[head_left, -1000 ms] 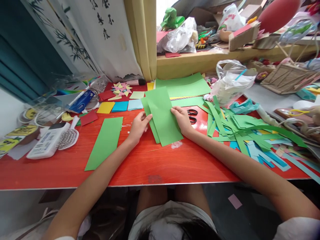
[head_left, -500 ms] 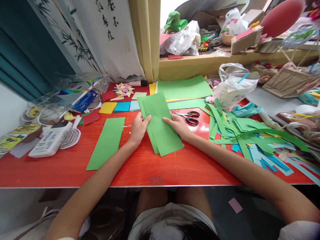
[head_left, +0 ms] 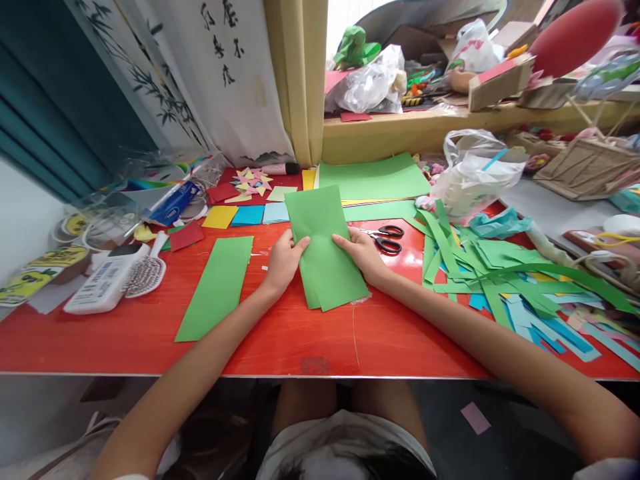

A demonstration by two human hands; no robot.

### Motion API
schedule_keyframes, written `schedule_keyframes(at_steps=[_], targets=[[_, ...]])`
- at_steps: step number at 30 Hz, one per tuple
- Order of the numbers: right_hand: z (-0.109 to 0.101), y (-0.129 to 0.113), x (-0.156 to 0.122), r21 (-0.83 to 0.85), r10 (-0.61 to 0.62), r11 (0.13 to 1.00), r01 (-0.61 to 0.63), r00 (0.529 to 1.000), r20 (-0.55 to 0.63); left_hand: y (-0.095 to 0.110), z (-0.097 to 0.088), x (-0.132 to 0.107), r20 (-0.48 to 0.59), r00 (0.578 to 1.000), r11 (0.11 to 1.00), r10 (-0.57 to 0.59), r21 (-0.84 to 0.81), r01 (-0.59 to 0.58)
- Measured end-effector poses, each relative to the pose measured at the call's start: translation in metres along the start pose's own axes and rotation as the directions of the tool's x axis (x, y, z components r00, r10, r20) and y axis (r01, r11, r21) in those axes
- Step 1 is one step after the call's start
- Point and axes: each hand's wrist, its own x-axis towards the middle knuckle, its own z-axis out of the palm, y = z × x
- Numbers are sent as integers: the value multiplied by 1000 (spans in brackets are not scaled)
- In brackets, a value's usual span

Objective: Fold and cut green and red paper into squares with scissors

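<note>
Between my hands, above the red table (head_left: pixel 150 347), two overlapping green paper strips (head_left: pixel 325 253) are held up, their lower ends slightly fanned apart. My left hand (head_left: pixel 286 263) pinches the left edge, thumb on the front. On the right edge my right hand (head_left: pixel 363 253) grips the same strips, thumb in front and fingers hidden behind. Left of my left hand, another green strip (head_left: pixel 215 290) lies flat. Just beyond my right hand rest scissors (head_left: pixel 389 239) with black handles, their blades partly hidden.
A heap of green and blue paper offcuts (head_left: pixel 500 267) covers the right side. Large green sheets (head_left: pixel 375 177) lie at the back. Small coloured squares (head_left: pixel 247 215), folded paper stars (head_left: pixel 251 180), a hairbrush (head_left: pixel 145 275) and a white bottle (head_left: pixel 106 280) stand leftward. A plastic bag (head_left: pixel 483 173) sits back right.
The two held green strips have slid closer into line, so the rear one shows less along the left. The whole view has shifted slightly.
</note>
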Motion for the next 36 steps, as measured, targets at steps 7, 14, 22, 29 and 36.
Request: schedule_keyframes(at_steps=[7, 14, 22, 29, 36], targets=[[0, 1, 1, -12, -39, 999, 39, 997, 67, -2, -2, 1, -30, 999, 998, -28, 54, 30], [-1, 3, 0, -56, -48, 997, 49, 999, 19, 2, -1, -1, -43, 999, 997, -33, 64, 35], [-1, 2, -1, -83, -49, 995, 49, 999, -5, 5, 1, -3, -2, 998, 998, -62, 4, 62], [-2, 4, 2, -120, -79, 990, 77, 997, -14, 3, 2, -2, -2, 999, 998, -50, -25, 50], [-1, 3, 1, -104, -83, 991, 81, 997, -9, 7, 2, -2, -22, 999, 999, -50, 14, 50]])
